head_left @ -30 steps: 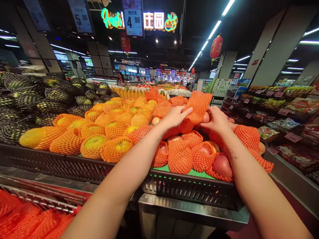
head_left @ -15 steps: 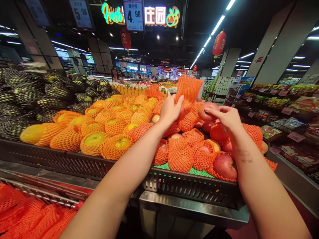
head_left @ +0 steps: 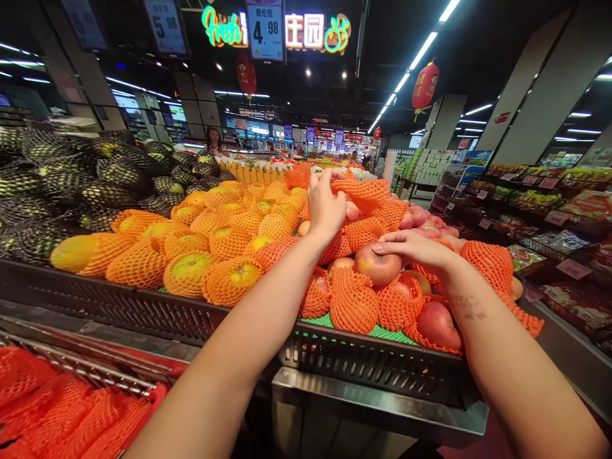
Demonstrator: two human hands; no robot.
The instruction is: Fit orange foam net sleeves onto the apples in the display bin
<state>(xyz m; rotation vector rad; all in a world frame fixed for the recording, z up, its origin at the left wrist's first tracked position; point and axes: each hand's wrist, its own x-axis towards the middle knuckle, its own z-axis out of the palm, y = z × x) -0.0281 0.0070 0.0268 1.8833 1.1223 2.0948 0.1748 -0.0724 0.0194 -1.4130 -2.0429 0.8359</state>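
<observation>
The bare red apple is now down on the pile, right hand flat over it, fingers loose. At 11 o'clock, the left hand pinches the emptied orange foam net sleeve, lower than before, above the black plastic crate.

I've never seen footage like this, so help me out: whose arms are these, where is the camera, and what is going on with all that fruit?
There is no machine here. The camera sits on a person's head, looking forward and down, so both bare arms are that person's own. They stand at a shop's fruit stand. The left hand pinches an orange foam net, lifted above the pile. The right hand rests flat on a bare apple, fingers spread rather than in a closed grip. That apple lies among other apples, most in nets, in a black crate. Left of them lie netted oranges, then dark-netted fruit. Price signs hang overhead.
</observation>
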